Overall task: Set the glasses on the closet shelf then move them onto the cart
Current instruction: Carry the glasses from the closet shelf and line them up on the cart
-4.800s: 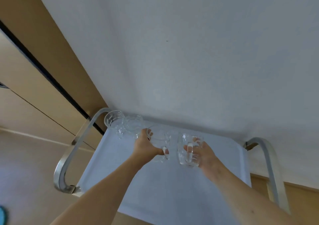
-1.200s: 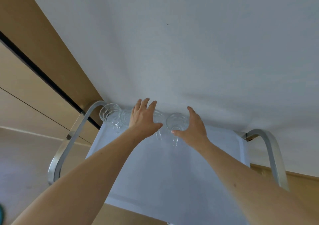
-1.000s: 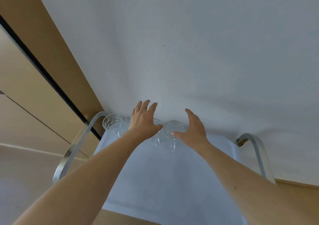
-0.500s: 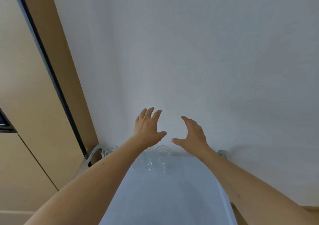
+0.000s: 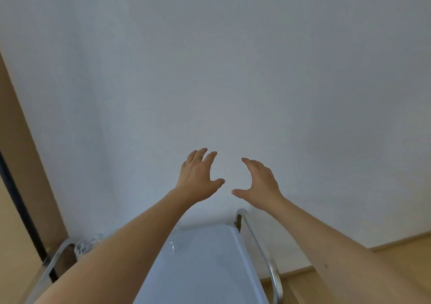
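The white cart (image 5: 210, 264) with chrome side handles fills the lower middle of the head view. Clear cut glasses (image 5: 87, 245) stand at its far left corner, mostly hidden behind my left forearm; part of another glass (image 5: 171, 246) shows beside the arm. My left hand (image 5: 198, 180) is raised in front of the wall, fingers spread, holding nothing. My right hand (image 5: 260, 183) hangs beside it, fingers relaxed and empty. Both hands are well above the cart top and apart from the glasses.
A plain white wall (image 5: 233, 70) stands right behind the cart. A tan closet frame with a dark gap (image 5: 21, 210) runs down the left. Chrome handles (image 5: 263, 250) bound the cart's sides. Wooden floor (image 5: 373, 264) shows at the lower right.
Both hands let go of the glasses at the cart's far edge and lifted away empty. The view tilted upward, so the cart and glasses slid down the frame.
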`<action>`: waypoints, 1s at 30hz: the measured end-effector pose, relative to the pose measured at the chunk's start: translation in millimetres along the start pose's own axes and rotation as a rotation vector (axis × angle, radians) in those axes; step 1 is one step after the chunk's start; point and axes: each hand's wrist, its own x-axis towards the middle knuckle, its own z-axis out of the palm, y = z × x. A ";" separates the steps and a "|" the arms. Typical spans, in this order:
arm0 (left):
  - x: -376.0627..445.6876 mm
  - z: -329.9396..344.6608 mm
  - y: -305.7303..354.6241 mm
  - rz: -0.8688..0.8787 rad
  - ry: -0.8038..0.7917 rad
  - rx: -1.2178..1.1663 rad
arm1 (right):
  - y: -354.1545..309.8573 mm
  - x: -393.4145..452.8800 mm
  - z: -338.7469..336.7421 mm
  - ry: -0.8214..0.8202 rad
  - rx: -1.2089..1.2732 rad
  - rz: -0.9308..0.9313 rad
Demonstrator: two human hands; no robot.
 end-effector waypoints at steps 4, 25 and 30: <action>18.9 15.3 55.8 0.087 -0.031 -0.022 | 45.9 -15.2 -41.8 0.026 -0.087 0.070; 89.4 153.9 471.4 0.622 -0.186 -0.179 | 332.7 -131.7 -310.3 0.257 -0.294 0.448; 87.0 180.2 560.3 0.730 -0.218 -0.253 | 387.4 -171.7 -356.3 0.327 -0.309 0.547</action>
